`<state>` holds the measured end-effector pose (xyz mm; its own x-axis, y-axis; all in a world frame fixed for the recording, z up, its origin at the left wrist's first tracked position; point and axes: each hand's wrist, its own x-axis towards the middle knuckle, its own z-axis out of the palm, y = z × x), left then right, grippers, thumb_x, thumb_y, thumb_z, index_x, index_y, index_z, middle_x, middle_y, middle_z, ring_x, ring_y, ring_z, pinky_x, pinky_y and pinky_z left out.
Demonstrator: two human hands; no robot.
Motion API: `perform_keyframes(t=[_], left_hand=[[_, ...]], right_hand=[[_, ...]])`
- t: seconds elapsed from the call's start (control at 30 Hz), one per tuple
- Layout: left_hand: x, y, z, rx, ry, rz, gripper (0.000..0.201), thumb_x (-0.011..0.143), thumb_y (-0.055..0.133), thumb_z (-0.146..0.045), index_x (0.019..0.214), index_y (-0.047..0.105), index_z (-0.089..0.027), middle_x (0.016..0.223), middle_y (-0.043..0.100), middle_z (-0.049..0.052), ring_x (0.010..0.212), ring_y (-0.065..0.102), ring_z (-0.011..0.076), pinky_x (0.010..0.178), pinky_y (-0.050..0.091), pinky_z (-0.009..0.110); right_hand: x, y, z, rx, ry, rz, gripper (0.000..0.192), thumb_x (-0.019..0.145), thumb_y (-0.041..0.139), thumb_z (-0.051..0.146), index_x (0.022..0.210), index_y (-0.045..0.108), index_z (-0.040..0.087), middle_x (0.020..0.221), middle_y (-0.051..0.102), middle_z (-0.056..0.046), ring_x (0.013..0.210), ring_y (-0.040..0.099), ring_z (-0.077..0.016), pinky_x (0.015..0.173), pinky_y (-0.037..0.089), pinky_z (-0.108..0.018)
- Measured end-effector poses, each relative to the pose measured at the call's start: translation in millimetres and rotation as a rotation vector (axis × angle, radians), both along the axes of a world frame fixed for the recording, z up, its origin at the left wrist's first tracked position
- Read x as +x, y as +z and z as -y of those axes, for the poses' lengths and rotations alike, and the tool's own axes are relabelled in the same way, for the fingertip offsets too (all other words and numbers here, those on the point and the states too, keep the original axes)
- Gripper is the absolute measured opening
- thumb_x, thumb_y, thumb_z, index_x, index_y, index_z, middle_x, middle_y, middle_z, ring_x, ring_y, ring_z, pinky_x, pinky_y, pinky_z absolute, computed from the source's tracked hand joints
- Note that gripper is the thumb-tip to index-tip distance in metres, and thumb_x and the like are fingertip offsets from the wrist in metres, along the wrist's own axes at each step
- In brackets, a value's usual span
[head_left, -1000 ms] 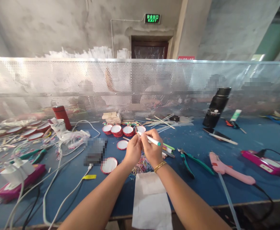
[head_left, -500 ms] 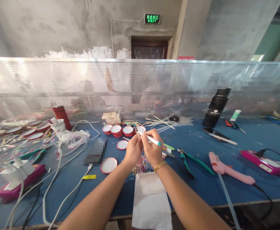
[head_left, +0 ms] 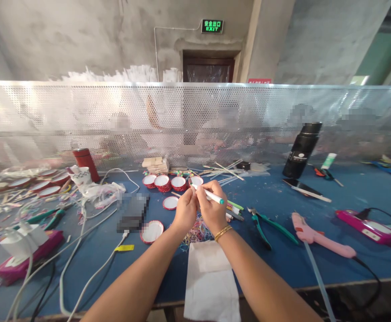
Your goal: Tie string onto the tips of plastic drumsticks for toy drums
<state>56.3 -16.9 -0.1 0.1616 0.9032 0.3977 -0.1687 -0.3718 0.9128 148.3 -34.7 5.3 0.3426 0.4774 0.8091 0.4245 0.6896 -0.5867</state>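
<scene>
Inspected from beside the blue tabletop (head_left: 168, 277): the right hand (head_left: 211, 208) is closed in a pinch on a slim white marker with a teal end (head_left: 212, 196), held tilted, teal end toward four o'clock. The left hand (head_left: 186, 212) is curled just beside it at nine o'clock; how far closed, and on what, I cannot tell. From the hands: tangled multicoloured thin bands (head_left: 199, 230) at six, green-handled metal pliers (head_left: 278, 229) at four, a round white disc with a red rim (head_left: 152, 231) at eight.

The marker (head_left: 212, 195) is white and teal, the glue gun (head_left: 325, 242) pink, the table (head_left: 272, 192) blue.
</scene>
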Motion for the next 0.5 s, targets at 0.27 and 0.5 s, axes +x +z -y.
perform_keyframes(t=[0.27,0.5], left_hand=[[-0.1,-3.6,-3.4,0.001,0.009,-0.009,0.051,0.081,0.064,-0.067,0.069,0.049,-0.019,0.058,0.044,-0.004,0.053,0.036,0.0091,0.050,0.030,0.023],[0.1,-0.6,-0.9,-0.003,-0.014,0.028,0.050,0.079,0.070,-0.061,0.067,0.046,-0.019,0.060,0.044,-0.004,0.056,0.035,0.0087,0.051,0.029,0.022]], right_hand=[[1.7,-0.8,-2.5,-0.006,-0.012,-0.026,0.022,0.095,0.060,0.034,0.077,0.055,0.023,0.071,0.059,0.002,0.066,0.057,-0.0166,0.065,0.044,-0.029],[0.1,0.0,-0.4,-0.012,0.000,0.018,0.022,0.095,0.059,0.035,0.078,0.056,0.023,0.072,0.061,0.001,0.068,0.057,-0.0172,0.067,0.044,-0.030]])
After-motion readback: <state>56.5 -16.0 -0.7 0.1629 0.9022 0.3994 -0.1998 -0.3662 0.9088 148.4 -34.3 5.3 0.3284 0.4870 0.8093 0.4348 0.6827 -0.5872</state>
